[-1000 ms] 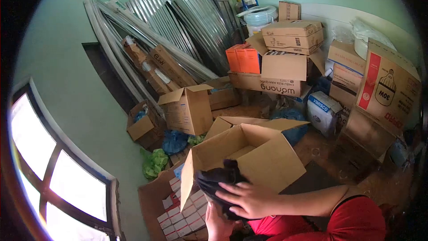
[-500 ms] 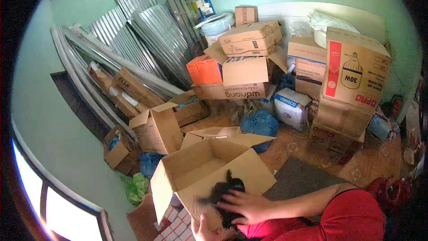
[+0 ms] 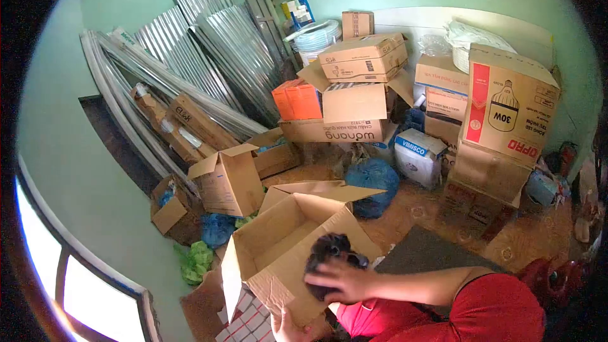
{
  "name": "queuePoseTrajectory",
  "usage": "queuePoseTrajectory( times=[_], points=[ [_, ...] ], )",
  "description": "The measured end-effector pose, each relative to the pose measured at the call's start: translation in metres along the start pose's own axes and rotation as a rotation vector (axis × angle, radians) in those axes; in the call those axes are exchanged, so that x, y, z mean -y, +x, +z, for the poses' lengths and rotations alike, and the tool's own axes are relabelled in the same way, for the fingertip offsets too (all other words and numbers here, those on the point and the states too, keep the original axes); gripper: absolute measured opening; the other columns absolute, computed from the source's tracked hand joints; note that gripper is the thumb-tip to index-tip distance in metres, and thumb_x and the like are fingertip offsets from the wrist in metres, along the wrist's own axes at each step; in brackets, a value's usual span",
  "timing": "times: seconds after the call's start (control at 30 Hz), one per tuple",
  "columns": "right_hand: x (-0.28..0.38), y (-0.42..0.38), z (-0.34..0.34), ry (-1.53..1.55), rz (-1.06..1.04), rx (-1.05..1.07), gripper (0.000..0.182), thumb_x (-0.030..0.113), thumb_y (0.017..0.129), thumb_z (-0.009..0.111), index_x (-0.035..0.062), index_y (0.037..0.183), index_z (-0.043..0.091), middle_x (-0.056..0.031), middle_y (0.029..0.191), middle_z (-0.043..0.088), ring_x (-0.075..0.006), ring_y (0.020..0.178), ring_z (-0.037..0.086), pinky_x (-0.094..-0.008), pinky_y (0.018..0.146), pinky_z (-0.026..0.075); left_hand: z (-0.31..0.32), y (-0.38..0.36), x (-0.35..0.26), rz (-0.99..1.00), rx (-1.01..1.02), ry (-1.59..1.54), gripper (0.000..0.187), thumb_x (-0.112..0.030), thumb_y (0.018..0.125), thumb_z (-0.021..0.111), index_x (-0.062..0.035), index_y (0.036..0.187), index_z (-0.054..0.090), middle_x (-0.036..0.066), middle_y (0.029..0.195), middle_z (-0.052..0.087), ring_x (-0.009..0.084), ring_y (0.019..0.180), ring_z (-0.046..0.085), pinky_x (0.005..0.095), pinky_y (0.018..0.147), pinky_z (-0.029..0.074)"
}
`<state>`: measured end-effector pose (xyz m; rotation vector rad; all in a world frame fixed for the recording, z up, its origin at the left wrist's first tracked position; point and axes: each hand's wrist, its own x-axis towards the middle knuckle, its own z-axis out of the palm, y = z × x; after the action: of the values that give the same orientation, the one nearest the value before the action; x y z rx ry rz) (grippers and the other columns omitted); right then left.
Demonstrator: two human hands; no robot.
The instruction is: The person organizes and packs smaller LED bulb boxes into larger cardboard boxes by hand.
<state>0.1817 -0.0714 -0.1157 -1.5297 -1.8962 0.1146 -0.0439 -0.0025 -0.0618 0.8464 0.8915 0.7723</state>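
An open cardboard box stands tilted in front of me with its flaps spread. My left hand is at its lower edge, the thumb against the cardboard and the fingers closed on it. Over the near flap, my right hand has hold of a black bunched thing, perhaps a cloth; its exact kind is not clear. The fingers are slightly smeared by motion and lie across the black thing, partly covering it. Beneath the box, several small white boxes with red markings sit in rows in another carton.
More cartons stand beyond the open box. A blue plastic bag lies on the floor, and a green bag is at the left. Stacked cartons rise at the right. Metal sheets and long tubes lean along the left wall.
My right hand has shifted slightly right and up with the black thing, which now looks more bunched. My left hand stays at the box's edge. The camera view has shifted slightly.
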Motion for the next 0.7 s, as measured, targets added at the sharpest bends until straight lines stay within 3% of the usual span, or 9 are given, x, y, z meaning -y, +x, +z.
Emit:
queuePoseTrajectory(
  times=[0.07,0.13,0.23,0.4,0.47,0.57,0.63,0.67,0.7],
  points=[
    [-0.038,0.010,-0.003,0.226,0.261,-0.313,0.070,0.056,0.099,0.054,0.0239,0.158,0.037,-0.0229,0.157,0.039,-0.0502,0.141,0.036,-0.0649,0.117,0.026,-0.013,0.005,0.008,-0.042,0.048,0.028,0.057,-0.025,0.103,0.059,-0.0114,0.154,0.037,0.015,0.135,0.057,0.0224,0.099,0.066,0.0276,0.054,0.050],
    [-0.046,0.018,-0.028,-0.358,0.563,-0.275,0.074,0.064,0.095,0.053,0.0288,0.158,0.036,-0.0220,0.159,0.037,-0.0573,0.140,0.033,-0.0764,0.112,0.018,-0.013,0.002,0.014,0.022,0.038,0.060,0.059,-0.022,0.104,0.057,-0.0113,0.157,0.032,0.014,0.136,0.057,0.0182,0.094,0.065,0.0256,0.055,0.050],
    [-0.034,0.025,-0.033,-0.386,0.391,-0.136,0.085,0.076,0.086,0.057,0.0376,0.158,0.033,-0.0204,0.160,0.036,-0.0698,0.134,0.029,-0.0836,0.108,0.011,0.003,-0.005,0.002,0.099,0.086,0.100,0.062,-0.016,0.106,0.053,-0.0059,0.160,0.025,0.013,0.137,0.057,0.0123,0.091,0.064,0.0242,0.065,0.053],
    [-0.031,0.048,-0.041,-0.340,0.275,-0.026,0.076,0.065,0.091,0.060,0.0375,0.157,0.034,-0.0189,0.165,0.025,-0.0542,0.145,0.028,-0.0783,0.106,0.028,-0.022,0.025,0.028,0.313,0.181,0.316,0.055,-0.023,0.105,0.055,-0.0050,0.154,0.037,0.010,0.128,0.064,0.0186,0.092,0.066,0.0330,0.071,0.055],
    [-0.048,0.066,-0.042,-0.453,0.185,-0.201,0.069,0.060,0.093,0.059,0.0305,0.153,0.043,-0.0183,0.158,0.039,-0.0473,0.138,0.040,-0.0703,0.104,0.034,-0.030,0.025,0.018,0.351,0.247,0.594,0.050,-0.025,0.103,0.058,-0.0045,0.147,0.046,0.011,0.121,0.068,0.0212,0.093,0.066,0.0362,0.071,0.055],
    [-0.068,0.089,-0.053,-0.359,0.242,-0.267,0.043,0.052,0.094,0.063,0.0138,0.111,0.071,-0.0104,0.116,0.069,-0.0338,0.114,0.058,-0.0568,0.088,0.043,-0.035,0.018,-0.008,0.446,0.336,1.103,0.045,-0.027,0.100,0.062,-0.0030,0.138,0.057,0.013,0.111,0.072,0.0240,0.094,0.067,0.0398,0.072,0.055],
    [-0.076,0.096,-0.060,-0.355,0.243,-0.222,0.041,0.051,0.094,0.061,0.0112,0.089,0.071,-0.0128,0.091,0.070,-0.0354,0.095,0.063,-0.0528,0.085,0.046,-0.013,-0.025,-0.060,0.427,0.350,1.185,0.045,-0.029,0.098,0.063,-0.0024,0.134,0.061,0.014,0.107,0.073,0.0250,0.095,0.068,0.0414,0.072,0.054],
    [-0.078,0.099,-0.059,-0.350,0.238,-0.190,0.045,0.051,0.094,0.061,0.0099,0.079,0.071,-0.0139,0.079,0.070,-0.0362,0.085,0.066,-0.0508,0.083,0.047,0.002,-0.039,-0.090,0.004,0.261,1.093,0.055,-0.032,0.097,0.062,-0.0012,0.142,0.054,0.016,0.126,0.069,0.0277,0.113,0.066,0.0435,0.088,0.053],
    [-0.081,0.100,-0.055,-0.345,0.136,-0.315,0.049,0.046,0.094,0.062,0.0093,0.062,0.065,-0.0144,0.063,0.065,-0.0372,0.066,0.065,-0.0467,0.074,0.051,0.005,-0.068,-0.103,0.397,0.429,0.734,0.066,-0.036,0.098,0.063,0.0045,0.147,0.047,0.018,0.143,0.059,0.0281,0.132,0.055,0.0440,0.107,0.043]
  ],
)
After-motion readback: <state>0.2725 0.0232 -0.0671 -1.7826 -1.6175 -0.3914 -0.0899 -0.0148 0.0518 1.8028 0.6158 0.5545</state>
